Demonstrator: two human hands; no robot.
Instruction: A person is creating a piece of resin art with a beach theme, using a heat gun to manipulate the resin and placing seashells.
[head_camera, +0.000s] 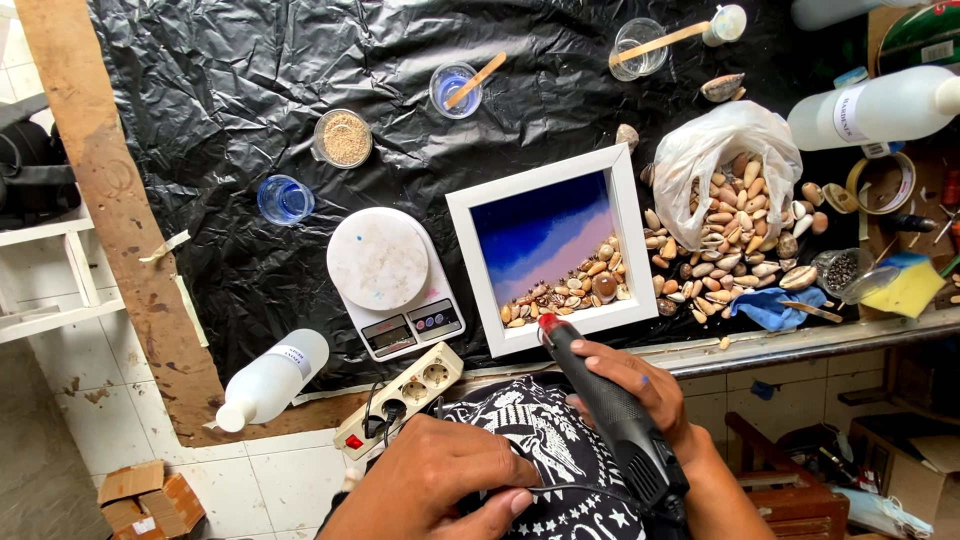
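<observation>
My right hand (640, 385) grips a black heat gun (610, 410) with a red tip, its nozzle pointing at the near edge of a white frame (625, 210). The frame holds blue, white and pink resin, with small shells lying along its lower right. My left hand (440, 480) rests low against my patterned shirt, fingers curled around the gun's thin black cord.
A white scale (385, 270), a power strip (405, 395), a lying white bottle (270, 380), cups of blue liquid (285, 198), sand (343, 138) and stir sticks sit on black plastic sheeting. A bag of shells (730, 190) spills at the right. Wooden plank at left.
</observation>
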